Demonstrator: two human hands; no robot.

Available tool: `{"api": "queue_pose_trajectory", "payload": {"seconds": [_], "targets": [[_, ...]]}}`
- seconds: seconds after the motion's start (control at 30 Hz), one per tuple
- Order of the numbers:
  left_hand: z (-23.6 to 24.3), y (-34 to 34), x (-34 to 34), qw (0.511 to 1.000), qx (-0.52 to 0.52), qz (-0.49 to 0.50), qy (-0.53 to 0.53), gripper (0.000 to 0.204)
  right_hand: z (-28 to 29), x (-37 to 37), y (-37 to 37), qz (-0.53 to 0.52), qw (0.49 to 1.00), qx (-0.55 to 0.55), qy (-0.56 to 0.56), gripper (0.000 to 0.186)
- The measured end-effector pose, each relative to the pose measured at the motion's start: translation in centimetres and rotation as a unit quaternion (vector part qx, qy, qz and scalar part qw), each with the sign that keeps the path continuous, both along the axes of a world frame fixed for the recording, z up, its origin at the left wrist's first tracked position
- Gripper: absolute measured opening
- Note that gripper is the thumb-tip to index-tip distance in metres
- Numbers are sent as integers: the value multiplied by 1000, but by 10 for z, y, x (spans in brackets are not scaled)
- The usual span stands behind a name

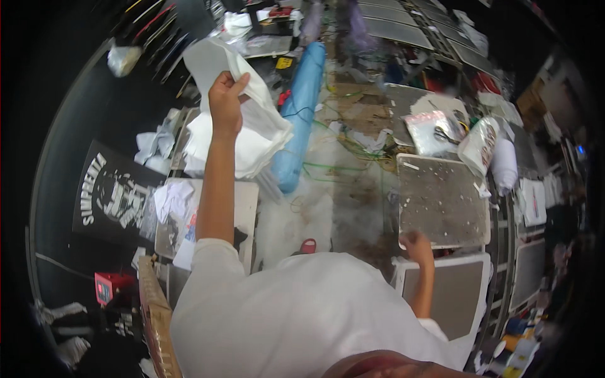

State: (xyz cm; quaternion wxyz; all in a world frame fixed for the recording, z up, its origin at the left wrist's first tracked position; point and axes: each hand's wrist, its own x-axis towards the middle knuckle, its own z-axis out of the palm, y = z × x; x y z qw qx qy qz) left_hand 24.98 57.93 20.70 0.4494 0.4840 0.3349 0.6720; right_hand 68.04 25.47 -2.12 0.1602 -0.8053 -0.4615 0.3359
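Up left, hand [225, 101] lifts cloth [252, 120]

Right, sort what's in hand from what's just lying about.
In hand:
left hand lifting a white cloth
stack of white cloths
right hand on the grey board

Lying about:
blue roll
black printed fabric
green cords

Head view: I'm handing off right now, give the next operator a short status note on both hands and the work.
Left hand: raised, gripping a white cloth above the white cloth stack.
Right hand: resting on the near edge of the speckled flat board, holding nothing that shows.
Blue roll lies between stack and board.
Done: one cloth lifted off the stack area.
Left: the cloth is not yet on the board; more cloths remain stacked.
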Motion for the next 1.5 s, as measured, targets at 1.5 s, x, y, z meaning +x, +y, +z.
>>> {"api": "queue_pose_trajectory", "payload": {"seconds": [1.5], "targets": [[-345, -167, 275, 773, -434, -453, 94, 32, 15, 107, -112, -208, 940, 33, 267, 74]]}}
